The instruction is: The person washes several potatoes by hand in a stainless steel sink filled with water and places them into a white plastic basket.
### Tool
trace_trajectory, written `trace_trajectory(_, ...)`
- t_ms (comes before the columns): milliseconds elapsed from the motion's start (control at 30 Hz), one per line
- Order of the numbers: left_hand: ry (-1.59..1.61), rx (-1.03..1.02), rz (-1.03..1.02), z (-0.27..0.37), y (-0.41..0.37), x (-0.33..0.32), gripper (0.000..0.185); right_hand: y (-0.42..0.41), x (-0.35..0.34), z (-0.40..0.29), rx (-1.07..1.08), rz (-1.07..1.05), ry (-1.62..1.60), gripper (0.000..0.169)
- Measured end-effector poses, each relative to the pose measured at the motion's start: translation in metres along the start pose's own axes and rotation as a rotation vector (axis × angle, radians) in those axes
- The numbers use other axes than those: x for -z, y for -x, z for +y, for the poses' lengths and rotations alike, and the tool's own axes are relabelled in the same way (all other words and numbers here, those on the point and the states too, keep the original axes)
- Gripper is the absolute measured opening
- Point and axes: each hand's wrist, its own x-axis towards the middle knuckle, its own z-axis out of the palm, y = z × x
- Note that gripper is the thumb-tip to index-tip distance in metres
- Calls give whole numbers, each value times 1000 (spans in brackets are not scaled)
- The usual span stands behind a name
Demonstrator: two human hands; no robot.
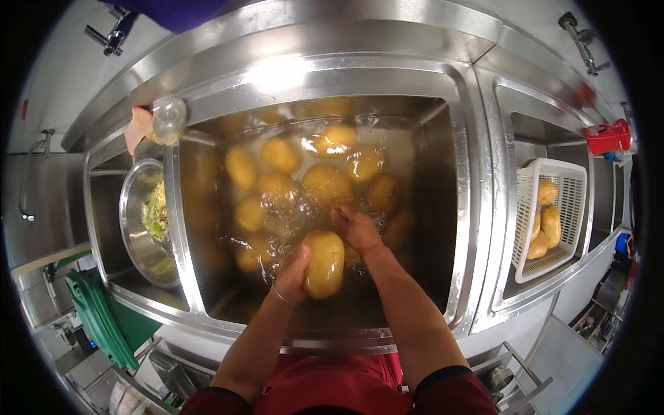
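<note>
My left hand (291, 275) grips a large wet potato (324, 264) from its left side, above the water in a stainless steel sink basin (430, 197). My right hand (359, 228) is just beyond and to the right of that potato, at the water's surface, with its fingers curled. Something small and dark shows at those fingers, too little to tell what it is. Several potatoes lie in the water around both hands, among them one (326, 184) just past my right fingertips. Ripples and glare blur their outlines.
In the right basin stands a white plastic basket (524, 228) with several potatoes (551, 225). A steel bowl (136, 223) with vegetable scraps sits in the left basin. A clear round container (169, 120) rests on the left rim. A red container (607, 137) is at the far right.
</note>
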Motion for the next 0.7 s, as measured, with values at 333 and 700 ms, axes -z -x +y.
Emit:
trace_trajectory(333, -1272, -477, 212, 20, 4, 17, 84, 25, 1, 23, 126, 161, -404, 25)
trace_trajectory(700, -1373, -393, 44, 19, 7, 5, 81, 48, -10, -60, 31, 22, -402, 28)
